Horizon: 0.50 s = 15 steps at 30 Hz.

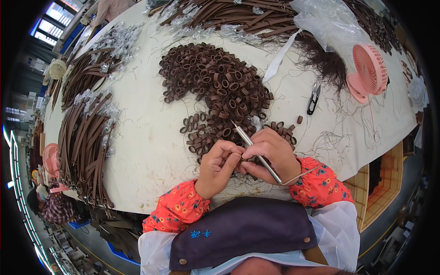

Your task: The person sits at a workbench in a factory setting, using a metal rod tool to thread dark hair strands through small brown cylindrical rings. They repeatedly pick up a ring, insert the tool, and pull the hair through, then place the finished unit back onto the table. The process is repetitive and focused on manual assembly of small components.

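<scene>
My right hand (274, 153) is wrapped round a slim silver pen-shaped tool (249, 141). Its thin pointed tip faces away over the heap, and a thin pale cord or wire bends off its back end. Beside it my left hand (220, 166) is closed in a pinch, its fingertips meeting those of the right hand. Whatever is pinched there is mostly hidden by the fingers. Just beyond both hands spreads a large heap of small brown loops (215, 87), with some lying close around my fingers. One single brown loop (299, 119) lies apart at the right.
Brown straps (85, 146) in bundles with clear plastic lie at the left; more straps (229, 17) lie at the back. Black thread snips (314, 99), a pink fan (369, 71), a plastic bag (327, 23) and loose threads are at the right. A wooden crate (380, 185) stands below the table's right edge.
</scene>
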Each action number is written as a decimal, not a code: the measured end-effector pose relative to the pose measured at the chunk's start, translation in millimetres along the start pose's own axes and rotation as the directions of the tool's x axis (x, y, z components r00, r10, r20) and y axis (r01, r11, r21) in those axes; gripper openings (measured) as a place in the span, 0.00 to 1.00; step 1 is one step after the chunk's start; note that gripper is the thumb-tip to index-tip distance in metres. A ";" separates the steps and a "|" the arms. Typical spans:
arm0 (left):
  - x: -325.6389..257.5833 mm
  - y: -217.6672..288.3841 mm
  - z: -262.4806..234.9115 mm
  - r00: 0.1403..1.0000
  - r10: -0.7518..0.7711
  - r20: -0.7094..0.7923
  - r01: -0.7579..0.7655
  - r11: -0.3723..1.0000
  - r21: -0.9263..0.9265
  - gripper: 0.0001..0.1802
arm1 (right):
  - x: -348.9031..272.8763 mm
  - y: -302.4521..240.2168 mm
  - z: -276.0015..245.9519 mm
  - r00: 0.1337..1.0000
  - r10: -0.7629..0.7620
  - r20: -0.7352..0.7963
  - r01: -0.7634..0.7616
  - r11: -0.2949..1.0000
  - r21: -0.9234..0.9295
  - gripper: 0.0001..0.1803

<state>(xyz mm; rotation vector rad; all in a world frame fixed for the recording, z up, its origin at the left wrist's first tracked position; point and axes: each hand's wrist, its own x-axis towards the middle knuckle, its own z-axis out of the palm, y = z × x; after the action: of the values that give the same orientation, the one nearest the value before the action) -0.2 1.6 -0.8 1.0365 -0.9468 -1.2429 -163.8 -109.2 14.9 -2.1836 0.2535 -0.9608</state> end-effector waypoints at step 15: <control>0.3 -2.3 4.9 0.992 0.096 -0.082 -0.090 0.992 0.083 0.14 | 2.1 2.3 1.7 0.989 -0.089 -0.120 0.075 0.990 -0.117 0.22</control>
<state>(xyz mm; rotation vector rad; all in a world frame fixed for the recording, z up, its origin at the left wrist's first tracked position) -5.4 0.8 -1.6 1.0874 -0.9737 -1.0828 -160.9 -110.9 13.7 -2.2539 0.2848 -1.1566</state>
